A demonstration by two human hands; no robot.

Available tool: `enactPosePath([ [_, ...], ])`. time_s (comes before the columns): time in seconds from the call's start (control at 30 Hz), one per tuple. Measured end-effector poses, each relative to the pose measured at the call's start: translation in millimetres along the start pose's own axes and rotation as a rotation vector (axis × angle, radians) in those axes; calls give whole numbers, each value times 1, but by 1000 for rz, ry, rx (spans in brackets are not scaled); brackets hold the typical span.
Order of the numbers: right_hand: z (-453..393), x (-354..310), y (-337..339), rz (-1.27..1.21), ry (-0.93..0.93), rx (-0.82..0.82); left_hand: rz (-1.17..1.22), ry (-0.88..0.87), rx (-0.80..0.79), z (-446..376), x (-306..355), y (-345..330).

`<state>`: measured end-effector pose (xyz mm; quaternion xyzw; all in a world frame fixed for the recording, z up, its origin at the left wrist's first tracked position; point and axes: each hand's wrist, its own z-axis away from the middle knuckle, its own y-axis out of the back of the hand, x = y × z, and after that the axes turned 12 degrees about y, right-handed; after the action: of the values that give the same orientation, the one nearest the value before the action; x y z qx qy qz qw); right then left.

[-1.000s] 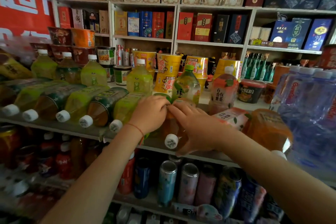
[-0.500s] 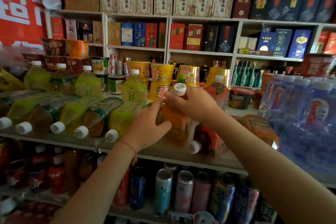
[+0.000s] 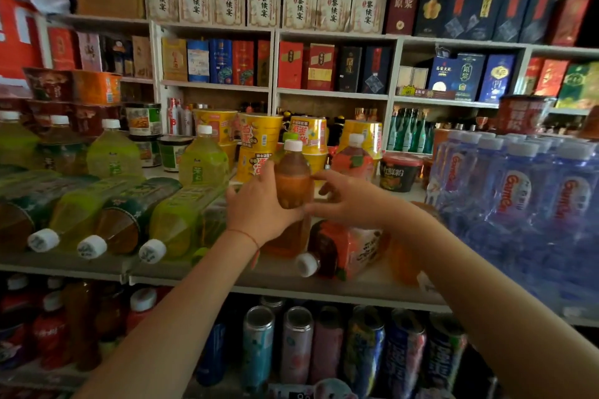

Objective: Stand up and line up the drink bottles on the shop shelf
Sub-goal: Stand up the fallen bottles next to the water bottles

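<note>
An amber tea bottle [image 3: 293, 178] with a white cap stands upright on the shelf board [image 3: 340, 285]. My left hand [image 3: 259, 207] grips its left side. My right hand [image 3: 348, 196] hovers just right of it, fingers loosely spread, a thumb near the bottle. To the left, several green and brown bottles [image 3: 129, 220] lie on their sides, caps toward me. A pink-labelled bottle [image 3: 343, 249] lies flat to the right, below my right wrist. Behind stand upright green bottles [image 3: 202, 160] and a pink one [image 3: 353, 157].
A wrapped pack of water bottles [image 3: 518, 197] fills the shelf's right end. Yellow noodle cups [image 3: 259, 136] and bowls stand at the back. Cans [image 3: 296, 343] and red bottles [image 3: 48, 330] fill the shelf below. Boxed goods line the wall shelves behind.
The amber bottle went from lying flat to upright. My right hand has let go of its neck and drawn slightly right; my left hand moved up onto its side.
</note>
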<state>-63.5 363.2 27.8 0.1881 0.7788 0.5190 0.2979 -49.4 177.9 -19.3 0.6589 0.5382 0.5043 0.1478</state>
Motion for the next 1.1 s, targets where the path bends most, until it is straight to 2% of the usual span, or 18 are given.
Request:
enactPosePath([
  [0.1,24,-5,-6,66,50,-218,-20,32,20,1,-1,-3],
  [0.17,32,-7,-22,301,116,-242,-46,24,22,4,-1,-3],
  [0.27,35,-11,-49,704,207,-160,-75,-69,121,13,-4,-1],
  [0.4,33,-4,-74,853,368,88,82,-195,185,21,-13,-4],
  [0.47,33,5,-81,821,481,199,144,-229,209,22,-17,-7],
  [0.53,31,7,-76,746,488,265,177,-252,246,23,-19,-11],
  [0.63,27,0,-47,529,315,391,221,-237,247,25,-17,-16],
  [0.73,19,-2,-15,131,119,632,232,-241,214,30,-7,-21],
  [0.83,3,11,3,-154,-73,797,98,-249,193,33,6,-26],
  [0.97,-21,33,5,-314,-268,851,-123,-172,177,32,18,-38],
  [1.1,-35,31,3,-241,-322,793,-189,-166,254,28,17,-54],
])
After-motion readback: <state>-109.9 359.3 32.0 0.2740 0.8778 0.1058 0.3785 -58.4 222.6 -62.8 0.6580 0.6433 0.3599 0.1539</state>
